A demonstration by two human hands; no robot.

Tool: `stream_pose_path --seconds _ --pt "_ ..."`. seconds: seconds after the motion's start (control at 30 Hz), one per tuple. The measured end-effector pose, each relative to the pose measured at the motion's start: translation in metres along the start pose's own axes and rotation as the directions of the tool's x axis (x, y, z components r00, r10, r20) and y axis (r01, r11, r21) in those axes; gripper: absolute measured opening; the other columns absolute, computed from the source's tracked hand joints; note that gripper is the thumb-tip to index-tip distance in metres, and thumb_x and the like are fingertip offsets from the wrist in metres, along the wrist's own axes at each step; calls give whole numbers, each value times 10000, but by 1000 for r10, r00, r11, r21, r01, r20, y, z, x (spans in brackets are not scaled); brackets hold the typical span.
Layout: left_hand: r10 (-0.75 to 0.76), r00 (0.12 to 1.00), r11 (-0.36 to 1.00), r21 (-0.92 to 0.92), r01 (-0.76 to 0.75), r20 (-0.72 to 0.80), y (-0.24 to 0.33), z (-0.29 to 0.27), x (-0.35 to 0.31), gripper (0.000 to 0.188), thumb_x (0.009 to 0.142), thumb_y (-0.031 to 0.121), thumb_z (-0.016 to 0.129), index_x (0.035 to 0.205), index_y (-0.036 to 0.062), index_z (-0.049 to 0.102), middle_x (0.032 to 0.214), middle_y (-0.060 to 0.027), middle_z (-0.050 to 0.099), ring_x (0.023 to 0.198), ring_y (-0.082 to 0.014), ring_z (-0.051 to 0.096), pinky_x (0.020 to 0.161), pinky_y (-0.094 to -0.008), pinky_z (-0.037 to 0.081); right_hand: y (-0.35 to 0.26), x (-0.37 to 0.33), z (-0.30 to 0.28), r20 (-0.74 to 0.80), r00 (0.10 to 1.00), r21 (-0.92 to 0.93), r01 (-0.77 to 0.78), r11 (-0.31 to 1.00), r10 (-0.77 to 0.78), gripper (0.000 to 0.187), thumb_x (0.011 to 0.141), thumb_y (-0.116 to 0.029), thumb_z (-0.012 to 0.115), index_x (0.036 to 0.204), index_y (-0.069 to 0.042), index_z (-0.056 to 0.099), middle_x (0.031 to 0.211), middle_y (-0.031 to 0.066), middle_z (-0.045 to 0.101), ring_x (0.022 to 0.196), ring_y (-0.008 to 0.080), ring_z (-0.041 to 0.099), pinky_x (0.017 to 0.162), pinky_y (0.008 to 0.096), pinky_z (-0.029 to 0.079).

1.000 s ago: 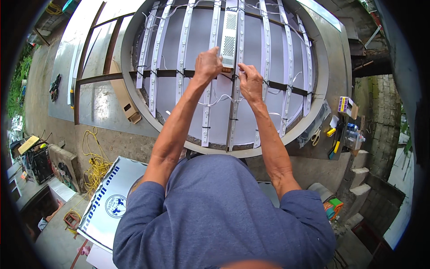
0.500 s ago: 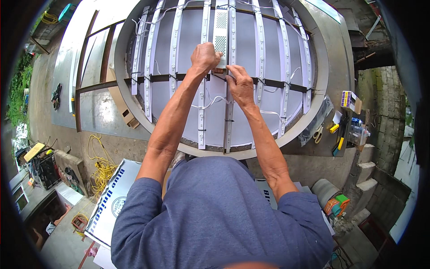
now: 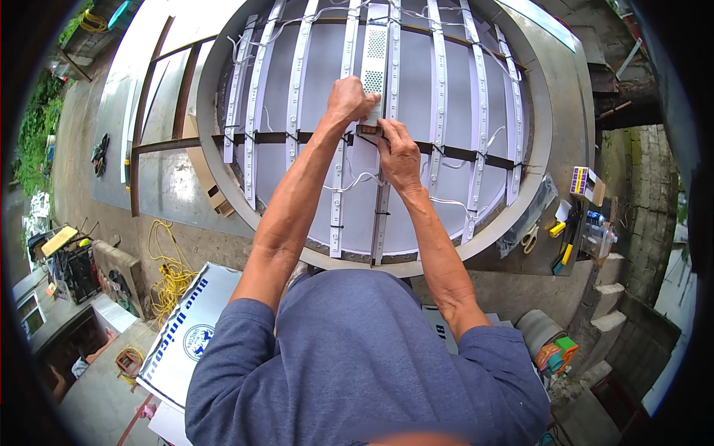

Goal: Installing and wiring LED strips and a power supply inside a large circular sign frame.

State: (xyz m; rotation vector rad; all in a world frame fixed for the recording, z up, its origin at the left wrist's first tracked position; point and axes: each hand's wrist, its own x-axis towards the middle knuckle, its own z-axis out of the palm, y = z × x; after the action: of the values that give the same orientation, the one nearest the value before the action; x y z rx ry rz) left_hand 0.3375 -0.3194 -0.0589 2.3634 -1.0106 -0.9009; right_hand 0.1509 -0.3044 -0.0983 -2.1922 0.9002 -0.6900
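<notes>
A large round frame [image 3: 537, 141] lies on the work table, lined with several white LED strips [image 3: 441, 82] and crossed by a dark metal bar [image 3: 312, 138]. A long, perforated metal power supply [image 3: 375, 56] sits along the middle, beside the central strip. My left hand [image 3: 349, 100] is closed at its left side, with fingertips against the casing. At its near end, where a terminal block [image 3: 367, 130] shows, my right hand [image 3: 400, 154] has thumb and fingers drawn together. What those fingers pinch is too small to make out.
White wires [image 3: 355, 178] run between the strips. Right of the frame lie scissors [image 3: 529, 239], a yellow-handled cutter [image 3: 567, 253] and a small box [image 3: 587, 185]. At left are dark pliers [image 3: 100, 154], a yellow cord [image 3: 172, 281] and a white printed sheet [image 3: 186, 327].
The whole view has shifted slightly, with the frame lower in the picture. My left fingertips now press on the casing's near part; my right hand stays at the terminal end.
</notes>
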Motion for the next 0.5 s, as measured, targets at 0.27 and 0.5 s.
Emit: stream_pose_path --seconds 0.27,0.5 --pt "108 989 988 121 -96 -101 2 0 9 479 886 390 737 678 -42 740 587 -143 692 649 -231 723 704 -361 586 6 15 -19 -45 988 123 -143 982 150 302 919 -76 650 1216 -29 673 1208 133 655 820 256 707 755 365 575" --pt "45 997 995 91 -39 -65 4 7 7 434 898 395 729 714 3 758 573 -91 696 649 -218 732 709 -359 598 14 1 -44 -46 981 182 -179 967 190 268 920 -63 664 1181 -11 689 1162 104 662 674 137 636 640 301 552"
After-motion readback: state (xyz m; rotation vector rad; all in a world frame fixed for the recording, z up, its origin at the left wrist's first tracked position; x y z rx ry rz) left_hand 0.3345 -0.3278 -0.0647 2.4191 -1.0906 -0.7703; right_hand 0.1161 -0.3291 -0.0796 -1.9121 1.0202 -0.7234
